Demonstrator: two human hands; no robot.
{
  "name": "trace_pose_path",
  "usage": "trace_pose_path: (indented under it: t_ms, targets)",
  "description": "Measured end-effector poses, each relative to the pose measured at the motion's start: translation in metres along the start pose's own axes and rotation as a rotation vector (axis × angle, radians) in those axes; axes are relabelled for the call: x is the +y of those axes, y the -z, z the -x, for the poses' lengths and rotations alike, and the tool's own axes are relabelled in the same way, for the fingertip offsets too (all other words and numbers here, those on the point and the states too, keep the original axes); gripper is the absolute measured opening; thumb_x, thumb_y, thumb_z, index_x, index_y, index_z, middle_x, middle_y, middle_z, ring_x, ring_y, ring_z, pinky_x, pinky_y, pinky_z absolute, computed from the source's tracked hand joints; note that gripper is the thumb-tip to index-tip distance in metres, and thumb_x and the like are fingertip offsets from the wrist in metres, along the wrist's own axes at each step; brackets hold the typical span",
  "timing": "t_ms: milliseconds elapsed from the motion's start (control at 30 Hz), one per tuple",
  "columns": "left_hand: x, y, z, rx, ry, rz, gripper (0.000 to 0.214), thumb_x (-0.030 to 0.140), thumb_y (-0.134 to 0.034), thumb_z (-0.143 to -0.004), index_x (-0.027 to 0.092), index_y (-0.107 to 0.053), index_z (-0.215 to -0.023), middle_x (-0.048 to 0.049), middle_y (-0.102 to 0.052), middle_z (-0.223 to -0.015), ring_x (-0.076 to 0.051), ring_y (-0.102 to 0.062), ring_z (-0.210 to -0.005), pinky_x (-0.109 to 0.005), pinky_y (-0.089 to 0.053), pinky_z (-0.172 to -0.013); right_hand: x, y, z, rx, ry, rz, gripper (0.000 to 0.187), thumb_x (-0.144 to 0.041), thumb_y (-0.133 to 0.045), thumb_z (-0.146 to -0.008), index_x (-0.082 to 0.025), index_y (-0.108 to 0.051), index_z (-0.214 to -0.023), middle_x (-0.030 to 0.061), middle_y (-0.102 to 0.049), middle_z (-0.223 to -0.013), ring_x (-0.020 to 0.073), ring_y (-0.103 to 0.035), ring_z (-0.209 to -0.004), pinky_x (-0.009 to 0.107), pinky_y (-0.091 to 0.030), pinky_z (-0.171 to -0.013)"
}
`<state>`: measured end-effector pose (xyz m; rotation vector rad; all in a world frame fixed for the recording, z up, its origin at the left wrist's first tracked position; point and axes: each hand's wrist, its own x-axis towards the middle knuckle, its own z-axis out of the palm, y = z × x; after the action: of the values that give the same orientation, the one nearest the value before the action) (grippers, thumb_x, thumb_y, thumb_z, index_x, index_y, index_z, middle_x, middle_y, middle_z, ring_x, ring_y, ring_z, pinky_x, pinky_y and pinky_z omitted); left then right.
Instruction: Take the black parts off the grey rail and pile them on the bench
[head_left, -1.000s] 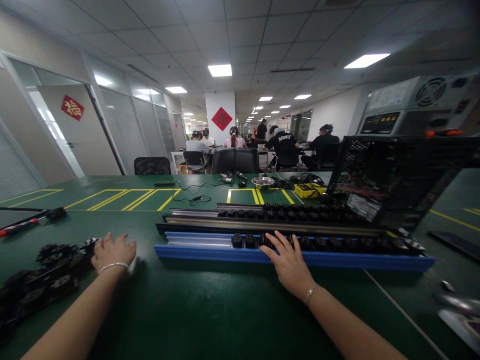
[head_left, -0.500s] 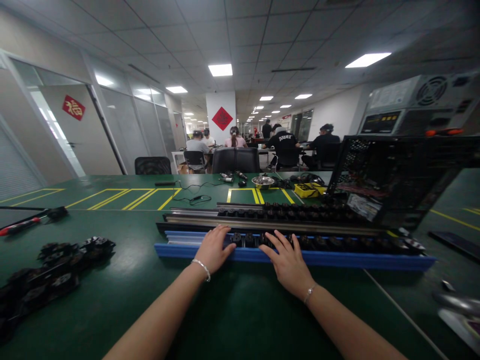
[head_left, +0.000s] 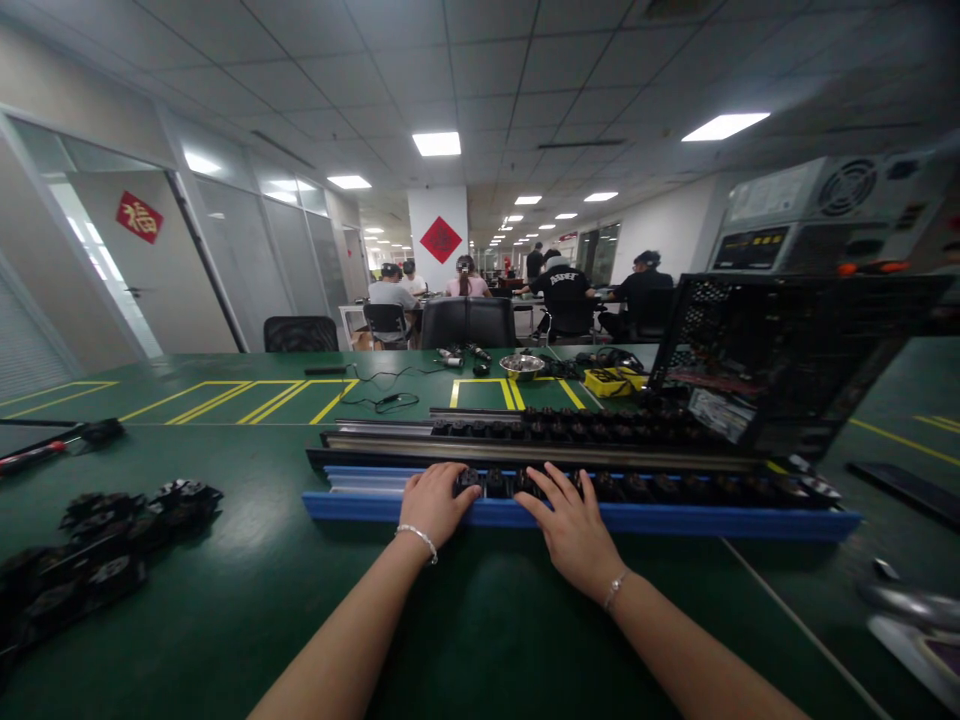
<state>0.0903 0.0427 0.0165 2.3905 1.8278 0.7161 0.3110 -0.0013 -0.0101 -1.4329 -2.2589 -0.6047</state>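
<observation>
A long blue rail (head_left: pixel 697 520) lies across the green table (head_left: pixel 480 620) and holds a row of small black parts (head_left: pixel 660 487). My left hand (head_left: pixel 435 503) rests at the rail's left stretch with its fingers curled over a black part at the end of the row; I cannot tell whether it grips it. My right hand (head_left: pixel 571 525) lies on the rail beside it, fingers spread over the black parts. Behind the blue rail sits a dark rail (head_left: pixel 390 442) with another row of black parts (head_left: pixel 570 430).
A heap of loose black parts (head_left: pixel 97 550) lies at the left. A red-handled tool (head_left: pixel 52 447) is further left. An open black computer case (head_left: pixel 795 360) stands at the right, a grey power unit (head_left: pixel 817 215) on top. A metal bowl (head_left: pixel 522 364), a yellow box (head_left: pixel 613 381) and seated people are beyond.
My left hand left the heap of black parts at the left and moved right to the blue rail, beside my right hand. My right hand stayed on the rail.
</observation>
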Motion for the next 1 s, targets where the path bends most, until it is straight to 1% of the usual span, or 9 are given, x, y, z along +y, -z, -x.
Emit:
trace_pose_path:
  t_ms: [200,367,533,700,833,1000]
  targets:
    - [-0.002,-0.002,0.001,0.014,-0.014,0.007,0.038,0.048,-0.042,-0.082,0.026,-0.052,-0.111,-0.0032,-0.058,-0.118,-0.019,-0.047,-0.113,-0.038,-0.033,-0.092,0.001,0.000,0.000,-0.011,-0.008,-0.004,0.043,-0.020,-0.049,-0.079,-0.036,-0.051,-0.118,0.0009,-0.038,-0.138,0.0241,-0.021,-0.130,0.054,-0.006,-0.104]
    - [-0.004,-0.001,-0.001,-0.025,0.013,0.011,0.039,0.047,-0.043,-0.082,0.024,-0.051,-0.113,-0.0052,-0.057,-0.119,-0.020,-0.047,-0.113,-0.038,-0.034,-0.093,0.001,0.001,0.000,-0.014,-0.009,0.002,0.042,-0.020,-0.048,-0.079,-0.036,-0.051,-0.118,0.0005,-0.038,-0.137,0.0239,-0.021,-0.130,0.054,-0.007,-0.104]
    - [-0.008,0.002,-0.005,-0.071,-0.011,0.052,0.041,0.044,-0.045,-0.081,0.020,-0.052,-0.114,-0.0081,-0.058,-0.117,-0.021,-0.050,-0.109,-0.034,-0.037,-0.092,0.001,0.001,0.001,-0.014,-0.012,-0.001,0.041,-0.021,-0.048,-0.080,-0.036,-0.051,-0.118,0.0004,-0.038,-0.137,0.0239,-0.021,-0.130,0.055,-0.007,-0.104]
    - [-0.008,0.005,-0.005,-0.090,-0.005,0.082,0.040,0.041,-0.047,-0.080,0.020,-0.052,-0.114,-0.0084,-0.058,-0.116,-0.020,-0.051,-0.109,-0.032,-0.036,-0.096,0.000,0.000,0.000,-0.007,-0.011,0.005,0.040,-0.021,-0.048,-0.080,-0.036,-0.052,-0.117,0.0003,-0.039,-0.137,0.0239,-0.021,-0.130,0.054,-0.007,-0.104]
    - [-0.009,0.006,-0.005,-0.099,0.007,0.088,0.039,0.040,-0.047,-0.080,0.020,-0.052,-0.114,-0.0083,-0.058,-0.116,-0.020,-0.051,-0.109,-0.032,-0.037,-0.095,0.000,0.001,0.000,-0.006,-0.009,0.011,0.041,-0.020,-0.047,-0.080,-0.036,-0.051,-0.118,0.0004,-0.038,-0.137,0.0242,-0.021,-0.130,0.055,-0.007,-0.104]
    - [-0.011,0.008,-0.006,-0.112,-0.006,0.100,0.040,0.038,-0.048,-0.080,0.017,-0.052,-0.114,-0.0102,-0.058,-0.117,-0.020,-0.051,-0.109,-0.031,-0.037,-0.095,0.000,0.001,0.000,-0.014,-0.015,0.002,0.041,-0.020,-0.048,-0.080,-0.037,-0.051,-0.117,-0.0001,-0.039,-0.137,0.0238,-0.022,-0.130,0.054,-0.007,-0.104]
